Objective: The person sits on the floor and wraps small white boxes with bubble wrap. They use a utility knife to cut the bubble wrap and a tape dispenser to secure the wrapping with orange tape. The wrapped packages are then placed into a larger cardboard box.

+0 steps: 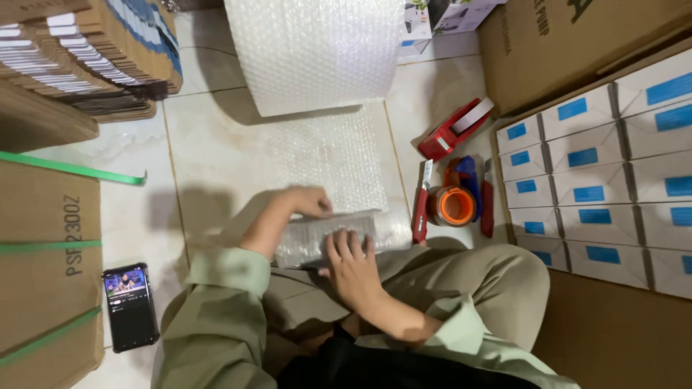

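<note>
A long box wrapped in bubble wrap point(339, 236) lies on the tiled floor just in front of my knees. My right hand point(347, 253) rests flat on top of it, fingers spread. My left hand point(308, 201) presses on its far edge, where the loose sheet of bubble wrap point(328, 155) meets it. That sheet runs back to a large roll of bubble wrap point(317, 50) standing at the top of the view.
Right of the bundle lie a red box cutter point(420, 210), an orange-and-blue tape dispenser point(455, 202), another red cutter point(488, 209) and a red tape dispenser point(450, 130). A carton of white boxes point(598, 187) fills the right. Flat cardboard stacks point(86, 50) and a phone point(130, 306) sit left.
</note>
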